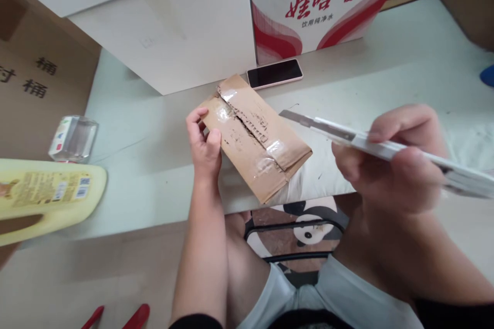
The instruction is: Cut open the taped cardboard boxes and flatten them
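A small brown cardboard box [247, 149] with clear tape and a torn, ragged seam is tilted over the table's front edge. My left hand [204, 139] grips its left end between thumb and fingers. On the right, my right hand [397, 159] is closed round a utility knife [370, 145] with a white handle. The knife's blade is out and points left, near the box's upper right edge; whether it touches the box I cannot tell.
A pink-edged phone [275, 73] lies behind the box, before a large white box [185, 36] and a red-and-white carton [309, 15]. At left are a clear plastic container [75, 139], a yellow bottle [50, 198] and a big brown carton [42, 77].
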Demonstrator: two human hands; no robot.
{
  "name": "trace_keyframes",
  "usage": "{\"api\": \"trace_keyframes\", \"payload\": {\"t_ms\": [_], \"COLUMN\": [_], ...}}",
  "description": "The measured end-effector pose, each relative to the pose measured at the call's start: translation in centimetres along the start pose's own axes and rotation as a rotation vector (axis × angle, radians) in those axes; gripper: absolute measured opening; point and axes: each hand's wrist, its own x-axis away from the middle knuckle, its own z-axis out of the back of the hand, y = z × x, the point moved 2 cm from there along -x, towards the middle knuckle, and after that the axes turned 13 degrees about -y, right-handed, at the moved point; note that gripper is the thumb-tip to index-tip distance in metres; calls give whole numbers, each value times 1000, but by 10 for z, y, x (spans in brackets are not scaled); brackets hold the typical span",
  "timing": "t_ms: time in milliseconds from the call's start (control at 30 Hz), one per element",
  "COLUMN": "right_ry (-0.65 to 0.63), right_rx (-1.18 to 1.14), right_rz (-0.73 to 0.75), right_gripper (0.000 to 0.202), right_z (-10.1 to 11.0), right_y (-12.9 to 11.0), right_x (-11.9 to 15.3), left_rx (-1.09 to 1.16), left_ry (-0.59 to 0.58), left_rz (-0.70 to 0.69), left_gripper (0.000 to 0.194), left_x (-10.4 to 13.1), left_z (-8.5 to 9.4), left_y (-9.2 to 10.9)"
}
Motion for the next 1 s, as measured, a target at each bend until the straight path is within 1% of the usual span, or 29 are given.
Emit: {"api": "trace_keyframes", "payload": {"t_ms": [67, 133, 167, 267, 333, 400, 467, 567, 700, 767, 867, 1000], "right_ry": [-143, -253, -302, -377, -371, -358, -381, -419, -399, -380, -364, -335], "right_rx": [83, 267, 368, 569, 625, 662, 700, 788, 856, 860, 858, 870], "right_rz": [-58, -83, -74, -28, -14, -5, 23, 88, 172, 170, 127, 85], "right_gripper": [22, 23, 22, 12, 8, 9, 10, 15, 22, 22, 21, 18], "right_z": [-5, -8, -9, -13, -15, -17, -19, -25, -33, -36, -38, -37], "right_y": [-9, -15, -18, -21, -21, -20, -19, -20, -20, -18, -14, -21], "right_x": [2, 2, 1, -2, -3, -4, -4, -3, -2, -2, -2, 0], "left_rx": [-7, -6, -4, -6, -7, 0, 7, 3, -17, -24, -22, -22], "left_ry": [-4, 9, 14, 16, 16, 20, 22, 24, 8, 4, 0, 5], "left_rz": [8, 4, 0, -9, -9, -8, -10, -22, -12, -11, -11, -4], "left_gripper": [60, 60, 60, 60, 58, 58, 58, 59, 60, 60, 56, 51], "left_x": [0, 0, 0, 0, 0, 0, 0, 0, 0, 0, 1, 1], "left_z": [-1, 0, 0, 0, -1, -1, -2, -3, -3, -3, -3, -2], "left_y": [0, 0, -1, -2, -3, -3, -3, 0, 2, 1, 0, 0]}}
